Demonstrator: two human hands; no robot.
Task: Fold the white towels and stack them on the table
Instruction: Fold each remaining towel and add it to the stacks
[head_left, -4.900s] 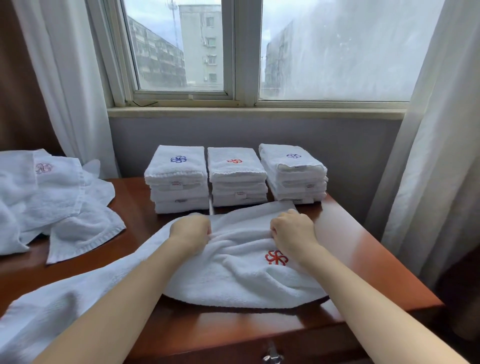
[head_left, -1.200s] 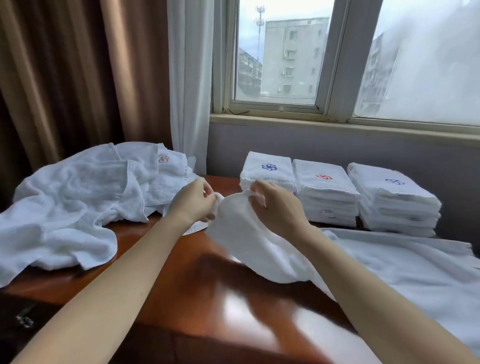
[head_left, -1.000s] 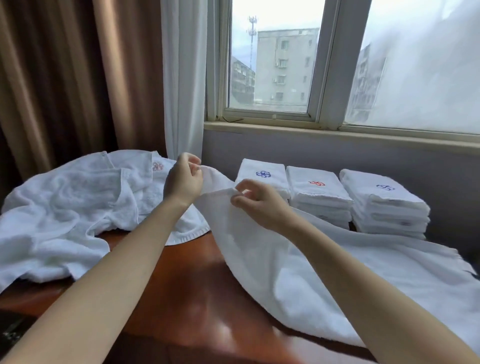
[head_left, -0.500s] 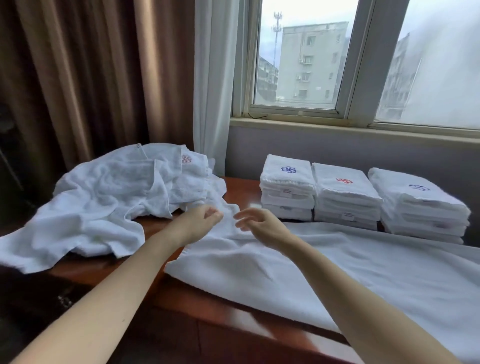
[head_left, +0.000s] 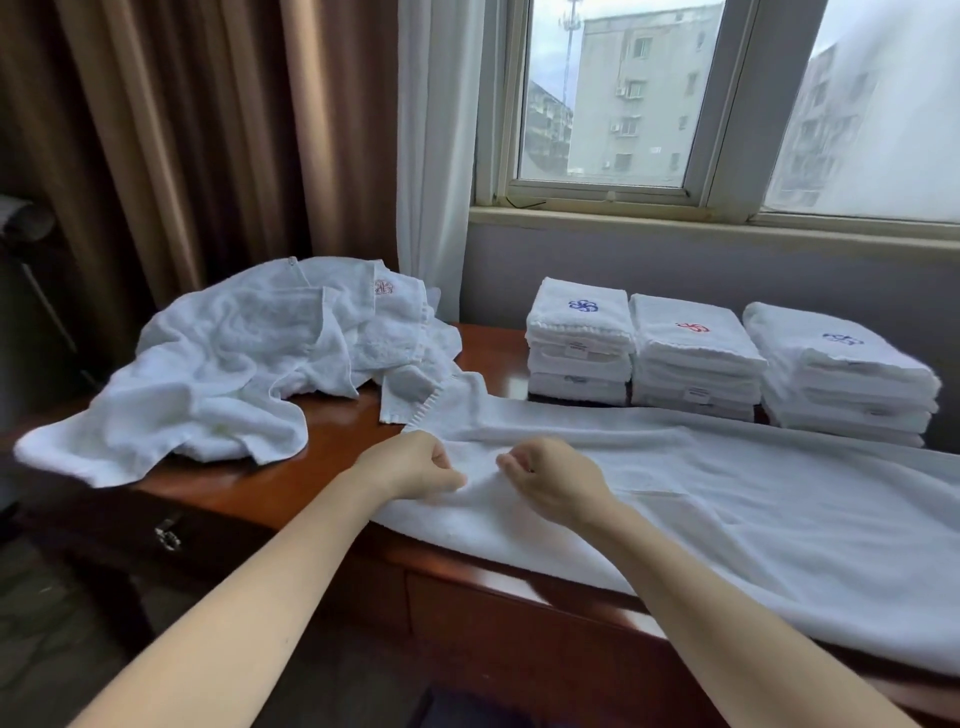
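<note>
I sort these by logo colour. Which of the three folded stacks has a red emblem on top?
The middle stack: its top towel bears a red emblem, while the left stack and right stack show blue ones.

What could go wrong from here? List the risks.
1. The spread towel overhangs the table's front edge and may slide off.
2. Its corner lies against the unfolded pile; tugging could drag that along.
3. Its far edge meets the folded stacks; folding might nudge them.
</note>
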